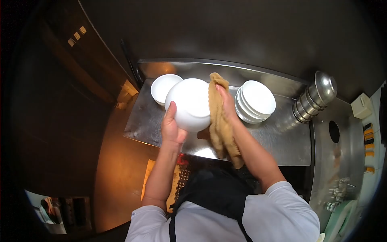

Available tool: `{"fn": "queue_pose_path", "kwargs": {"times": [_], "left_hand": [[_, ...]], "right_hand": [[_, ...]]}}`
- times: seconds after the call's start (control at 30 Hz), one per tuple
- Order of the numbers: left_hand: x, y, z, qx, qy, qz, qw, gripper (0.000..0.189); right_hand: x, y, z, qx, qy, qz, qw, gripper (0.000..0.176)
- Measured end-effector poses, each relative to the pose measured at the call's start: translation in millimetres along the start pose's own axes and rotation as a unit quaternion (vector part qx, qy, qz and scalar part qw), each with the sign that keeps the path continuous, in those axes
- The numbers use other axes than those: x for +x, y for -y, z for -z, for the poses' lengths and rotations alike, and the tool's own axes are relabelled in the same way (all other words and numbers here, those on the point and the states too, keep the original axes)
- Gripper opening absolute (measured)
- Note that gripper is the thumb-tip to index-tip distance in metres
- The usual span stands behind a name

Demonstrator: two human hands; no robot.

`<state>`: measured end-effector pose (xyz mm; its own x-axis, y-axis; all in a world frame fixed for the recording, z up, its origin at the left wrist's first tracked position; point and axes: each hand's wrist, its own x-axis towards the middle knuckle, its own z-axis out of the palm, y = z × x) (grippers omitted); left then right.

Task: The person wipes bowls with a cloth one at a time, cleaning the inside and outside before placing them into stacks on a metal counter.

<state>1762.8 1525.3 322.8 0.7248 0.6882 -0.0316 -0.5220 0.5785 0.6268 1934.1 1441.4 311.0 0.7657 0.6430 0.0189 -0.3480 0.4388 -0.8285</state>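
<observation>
Hands are wiping a large white ceramic bowl (189, 103) with a tan woven cloth (219, 125) above a stainless steel counter (278, 137).

Left hand (173, 129) is gripping the bowl's lower edge, fingers curled under and thumb up its side, and holding it tilted clear of the counter. The right hand (226, 101) is closing on the cloth and pressing it against the bowl's right side, with the loose end hanging down. By my judgement this bowl is mid-wipe. A smaller white bowl (163, 86) is sitting behind at the left and a stack of white dishes (256, 101) at the right, but I cannot tell whether those are already wiped. Nested steel bowls (314, 99) are lying farther right.
</observation>
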Motion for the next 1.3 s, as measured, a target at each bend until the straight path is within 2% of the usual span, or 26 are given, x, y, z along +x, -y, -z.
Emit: {"fn": "queue_pose_path", "kwargs": {"times": [0.03,0.1,0.13,0.2,0.27,0.3,0.4,0.43,0.5,0.53,0.6,0.63,0.73,0.77,0.8,0.83,0.87,0.93,0.97,1.0,1.03,1.07,1.17,1.2,1.27,1.3], "left_hand": [[2.4,11.2,-1.3,-0.018,-0.02,-0.036,0.999,0.069],[5.9,27.2,-5.8,-0.048,-0.046,-0.069,0.995,0.07],[7.6,33.3,-5.0,-0.064,-0.059,-0.084,0.993,0.07],[11.5,40.6,11.1,-0.092,-0.034,-0.035,0.995,0.071],[7.4,38.7,20.1,-0.089,-0.019,0.003,0.996,0.072],[0.3,37.2,11.8,-0.084,-0.018,-0.004,0.996,0.072],[-7.6,36.7,8.0,-0.023,-0.036,-0.058,0.997,0.073],[-10.4,30.5,7.1,-0.033,-0.006,-0.038,0.999,0.075],[-17.8,20.9,17.4,-0.015,0.022,-0.002,1.0,0.08],[-21.2,18.3,22.0,-0.006,0.038,0.015,0.999,0.083],[-28.8,19.4,31.2,0.003,0.087,0.032,0.996,0.089],[-32.9,21.1,34.1,0.031,0.115,0.043,0.992,0.091],[-44.2,21.1,23.6,0.069,0.112,0.037,0.991,0.091],[-43.7,19.8,19.3,0.08,0.101,0.021,0.991,0.088],[-42.9,18.8,15.6,0.092,0.09,0.005,0.992,0.086],[-42.5,18.2,12.2,0.083,0.074,-0.01,0.994,0.065],[-41.0,18.4,9.8,0.158,0.06,-0.024,0.985,0.058],[-41.0,17.9,6.1,0.305,0.026,-0.05,0.951,0.045],[-42.9,12.0,2.3,0.388,0.033,-0.046,0.92,0.032],[-39.2,19.7,8.4,0.377,0.064,-0.078,0.921,0.033],[-28.5,24.5,25.5,0.515,0.111,-0.238,0.816,0.034],[-24.9,28.7,40.1,0.624,0.151,-0.379,0.666,0.034],[-38.9,34.9,12.7,0.516,0.105,-0.331,0.783,0.033],[-47.9,27.6,5.0,0.576,0.149,-0.227,0.771,0.026],[-57.8,24.3,-9.7,0.62,0.162,-0.231,0.732,0.024],[-59.0,26.0,-9.8,0.625,0.175,-0.249,0.719,0.025]], "right_hand": [[-9.8,-1.9,-2.7,-0.045,0.003,0.005,0.999,0.038],[-32.3,-40.4,-7.5,-0.094,0.027,0.127,0.987,0.05],[-53.0,-37.2,-24.7,-0.207,0.001,0.248,0.946,0.058],[-82.0,-37.5,-30.4,-0.37,0.01,0.386,0.845,0.072],[-85.1,-51.6,-16.1,-0.471,0.082,0.433,0.764,0.083],[-80.4,-45.7,-10.2,-0.469,0.114,0.435,0.76,0.082],[-59.3,-35.5,-2.4,-0.372,0.091,0.354,0.853,0.082],[-51.9,-26.6,-6.7,-0.342,0.07,0.353,0.868,0.067],[-35.8,6.4,-5.3,-0.255,0.117,0.12,0.952,0.054],[-24.0,26.2,-2.6,-0.203,0.138,0.0,0.969,0.049],[11.3,65.6,1.5,-0.267,0.259,-0.052,0.927,0.035],[18.4,69.1,-0.6,-0.192,0.285,-0.107,0.933,0.034],[26.1,87.4,-11.6,-0.273,0.374,-0.133,0.876,0.033],[28.6,79.9,-12.0,-0.251,0.375,-0.103,0.887,0.032],[24.5,76.4,-16.4,-0.264,0.356,-0.029,0.896,0.032],[16.5,71.8,-21.4,-0.275,0.336,0.046,0.9,0.032],[7.7,66.2,-26.4,-0.284,0.314,0.121,0.898,0.032],[-15.2,52.1,-27.6,-0.327,0.275,0.121,0.896,0.041],[-27.9,38.4,-24.6,-0.373,0.243,0.242,0.862,0.047],[-38.9,24.5,-23.2,-0.411,0.206,0.361,0.812,0.053],[-59.4,29.5,-30.9,-0.467,0.268,0.381,0.752,0.058],[-76.7,35.4,-37.4,-0.517,0.328,0.392,0.686,0.063],[-45.3,24.0,-24.8,-0.465,0.349,0.326,0.746,0.061],[-26.8,26.1,-18.8,-0.45,0.343,0.306,0.766,0.059],[-1.8,41.8,-8.1,-0.256,0.405,0.067,0.875,0.043],[4.6,36.6,4.3,-0.244,0.334,-0.003,0.91,0.037]]}}
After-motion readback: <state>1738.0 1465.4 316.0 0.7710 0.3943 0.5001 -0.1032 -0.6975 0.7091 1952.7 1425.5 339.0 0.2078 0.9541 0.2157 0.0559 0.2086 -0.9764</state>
